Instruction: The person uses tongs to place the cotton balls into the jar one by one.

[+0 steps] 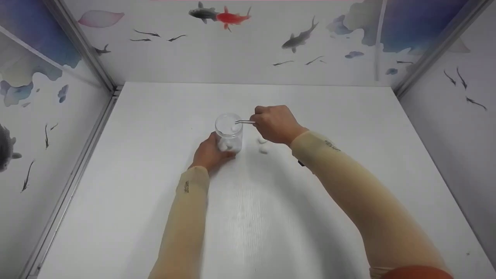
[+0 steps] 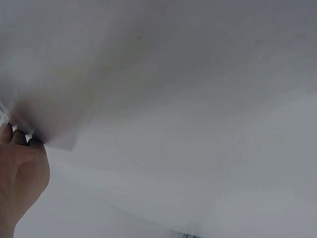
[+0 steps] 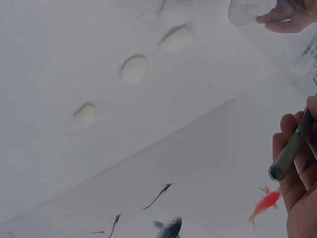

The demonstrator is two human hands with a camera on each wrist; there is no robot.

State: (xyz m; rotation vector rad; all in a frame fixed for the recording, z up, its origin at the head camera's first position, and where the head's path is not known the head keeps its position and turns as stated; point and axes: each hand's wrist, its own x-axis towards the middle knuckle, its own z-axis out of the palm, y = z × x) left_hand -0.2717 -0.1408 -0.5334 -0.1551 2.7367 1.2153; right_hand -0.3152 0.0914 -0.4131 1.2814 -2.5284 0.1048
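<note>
A clear jar (image 1: 228, 133) with white lumps inside stands on the table, its round mouth facing up. My left hand (image 1: 211, 154) grips the jar low on its side; at the left wrist view's edge only part of that hand (image 2: 22, 171) shows. My right hand (image 1: 277, 123) holds metal tweezers (image 1: 246, 122), their bent tips over the jar's mouth. A whitish lump (image 1: 234, 128) appears just under the tips. In the right wrist view the rounded end of the tweezers (image 3: 287, 157) lies across the fingers. Several white cotton balls (image 3: 133, 69) lie on the table beside the jar.
The white table (image 1: 155, 116) is enclosed by upright panels, painted with fish and blue washes at the back (image 1: 248, 50) and sides. Metal frame posts (image 1: 83, 44) stand at the corners. A small dark object (image 1: 301, 163) shows under the right forearm.
</note>
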